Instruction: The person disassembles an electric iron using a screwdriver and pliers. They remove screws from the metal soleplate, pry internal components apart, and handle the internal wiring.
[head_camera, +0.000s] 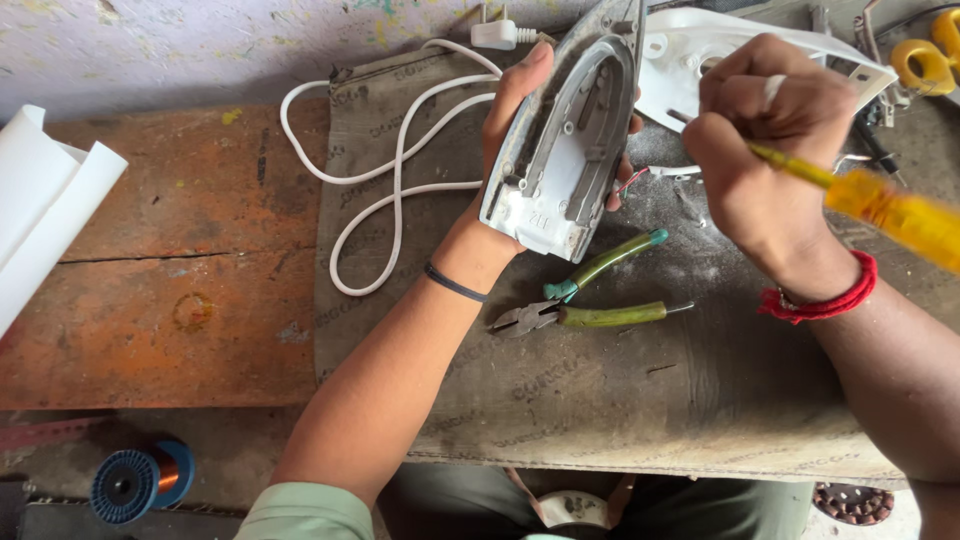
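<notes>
My left hand (512, 110) grips the metal base of a clothes iron (565, 140), holding it tilted on edge with its inner side toward me. My right hand (770, 150) is closed around a screwdriver with a yellow handle (890, 212); its shaft tip is hidden behind my fingers, close to the iron's right side. The iron's white plastic cover (690, 50) lies just behind both hands. Thin red wires (632, 180) show between the base and the cover.
Green-handled pliers (590, 300) lie on the grey cloth (620, 390) under my hands. A white power cord (390, 170) with plug loops to the left. Rusty orange benchtop (150, 280), white paper roll (40, 200), copper wire spool (140, 482) below, yellow-handled scissors (925, 60) at right.
</notes>
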